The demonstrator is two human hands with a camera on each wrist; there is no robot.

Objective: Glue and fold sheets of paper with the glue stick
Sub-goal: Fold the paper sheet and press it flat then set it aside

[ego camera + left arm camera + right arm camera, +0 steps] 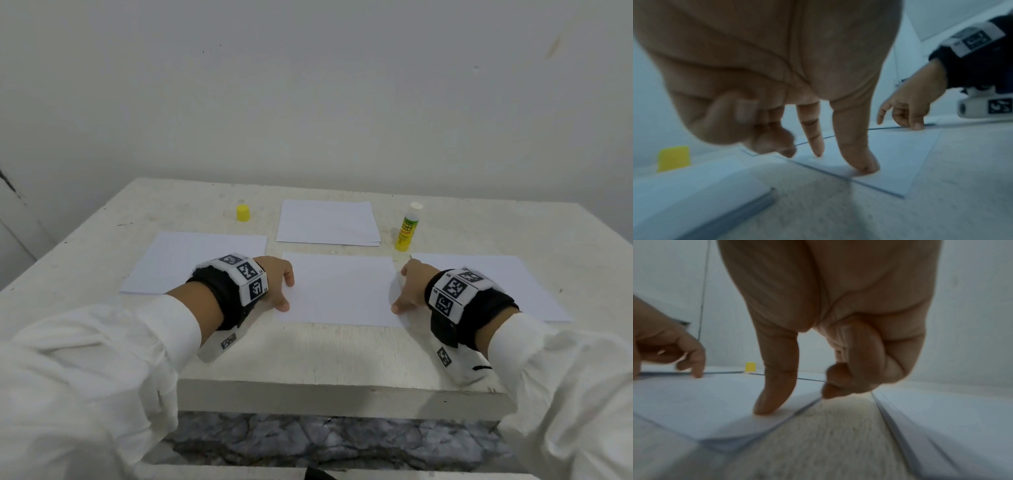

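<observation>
At tabletop centre: two hands flank one sheet of white paper.
Left grip: the left hand (275, 282) sits at 9 o'clock of the centre sheet (340, 291); thumb and forefinger reach down and press its left edge, the other fingers curl loosely, pinching nothing.
Right grip: the right hand (409, 291) sits at 3 o'clock of that sheet; its thumb presses the near right corner, the other fingers curl over the right edge. Whether they lift the edge, I cannot tell.
Centre sheet: flat, unfolded, no glue visible on it.
Glue stick (406, 226): upright at 1 o'clock of the centre sheet, uncapped, white tip exposed, touched by neither hand.
Yellow cap (243, 212): standing alone at 11 o'clock, well apart from the stick.
Other paper: a stack (328, 223) at 12 o'clock, a left stack (191, 262) at 9 o'clock, a right stack (489, 284) at 3 o'clock.
Tabletop (308, 356): pale and scuffed.
Progress, judged: the stick is ready, yet this sheet looks neither glued nor folded; which stack holds finished sheets is unclear.
</observation>
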